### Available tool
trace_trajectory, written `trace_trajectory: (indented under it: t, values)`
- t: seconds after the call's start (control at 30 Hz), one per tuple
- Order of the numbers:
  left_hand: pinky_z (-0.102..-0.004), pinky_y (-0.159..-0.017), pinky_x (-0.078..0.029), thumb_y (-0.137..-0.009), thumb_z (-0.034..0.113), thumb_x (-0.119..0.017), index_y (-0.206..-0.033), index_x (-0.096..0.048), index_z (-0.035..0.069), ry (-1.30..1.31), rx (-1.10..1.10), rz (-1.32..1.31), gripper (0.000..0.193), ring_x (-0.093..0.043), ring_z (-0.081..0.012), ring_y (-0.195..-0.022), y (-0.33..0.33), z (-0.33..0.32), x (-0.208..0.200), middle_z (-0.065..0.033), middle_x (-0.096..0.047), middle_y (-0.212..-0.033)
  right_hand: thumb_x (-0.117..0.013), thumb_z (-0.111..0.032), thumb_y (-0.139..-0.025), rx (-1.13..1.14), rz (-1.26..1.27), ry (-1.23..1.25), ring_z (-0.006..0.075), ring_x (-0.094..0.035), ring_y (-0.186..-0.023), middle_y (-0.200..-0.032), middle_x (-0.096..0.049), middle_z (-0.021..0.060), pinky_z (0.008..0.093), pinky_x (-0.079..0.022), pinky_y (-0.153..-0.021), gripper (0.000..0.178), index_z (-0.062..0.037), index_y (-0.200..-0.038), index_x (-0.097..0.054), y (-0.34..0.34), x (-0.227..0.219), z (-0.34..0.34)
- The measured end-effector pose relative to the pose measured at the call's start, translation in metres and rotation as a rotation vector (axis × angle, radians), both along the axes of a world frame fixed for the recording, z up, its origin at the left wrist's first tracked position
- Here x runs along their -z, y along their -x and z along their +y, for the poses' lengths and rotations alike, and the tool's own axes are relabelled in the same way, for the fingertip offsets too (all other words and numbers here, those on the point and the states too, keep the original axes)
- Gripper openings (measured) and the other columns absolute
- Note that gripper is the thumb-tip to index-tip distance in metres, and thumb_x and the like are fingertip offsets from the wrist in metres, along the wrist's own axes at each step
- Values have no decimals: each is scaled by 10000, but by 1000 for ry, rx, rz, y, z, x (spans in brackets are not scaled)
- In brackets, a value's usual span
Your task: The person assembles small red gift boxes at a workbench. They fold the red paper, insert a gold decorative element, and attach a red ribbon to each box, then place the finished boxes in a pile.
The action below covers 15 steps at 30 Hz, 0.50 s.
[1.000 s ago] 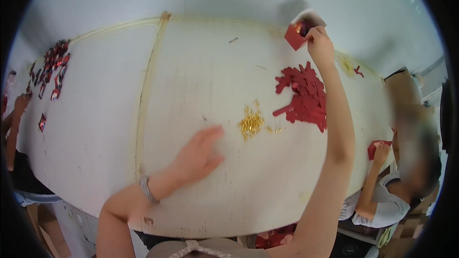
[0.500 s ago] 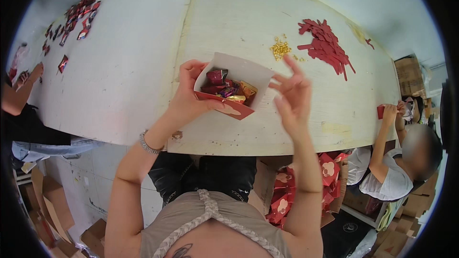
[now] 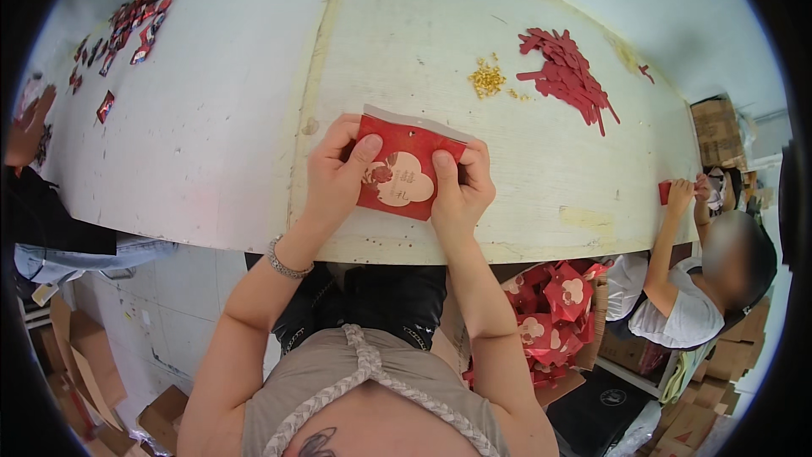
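Observation:
Between my hands is a red paper gift box with a pale flower-shaped panel on its front and small holes near its upper edge. My left hand grips its left side, thumb on the front and fingers behind. At the right side my right hand holds it the same way. The box's top edges are pressed close together, showing a thin pale strip, and its inside is hidden. Beyond it on the table lie a small heap of gold fasteners and a pile of dark red strips.
Wrapped sweets are scattered at the far left of the white table. A carton below the table's edge holds several red gift boxes. One person sits at the right with a red item; another person's hand is at the left.
My right hand has come down from beside the gold fasteners to the box's right side. The box, open before with wrapped sweets showing, is now drawn together at the top, front toward me.

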<state>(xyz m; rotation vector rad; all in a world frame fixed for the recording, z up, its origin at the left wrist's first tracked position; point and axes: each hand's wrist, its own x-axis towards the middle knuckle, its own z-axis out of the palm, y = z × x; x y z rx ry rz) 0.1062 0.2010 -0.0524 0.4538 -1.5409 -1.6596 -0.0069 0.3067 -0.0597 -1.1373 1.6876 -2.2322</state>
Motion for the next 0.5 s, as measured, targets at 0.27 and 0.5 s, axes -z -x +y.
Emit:
trace_trajectory:
  t: [0.27,0.5]
  values:
    - [-217,-670,-456,-863,40,-612,-1054,-550,-4,-58,-72,-169,205,-548,-76,-770,4,-5,-8,-31,-596,-915,-620,-29,-866,-36,-319,-87,76,-536,-750,-902,-621,72,206,-441,-665,100,3,-959,-598,0,-10,-9]
    - [-241,-749,-479,-910,37,-504,-1147,-495,-2,-314,142,-65,241,-568,-84,-880,5,-6,-11,-51,-608,-1007,-549,6,-878,-264,-597,-136,79,-583,-813,-926,-625,82,205,-470,-691,214,0,-1091,-536,6,-27,-12]
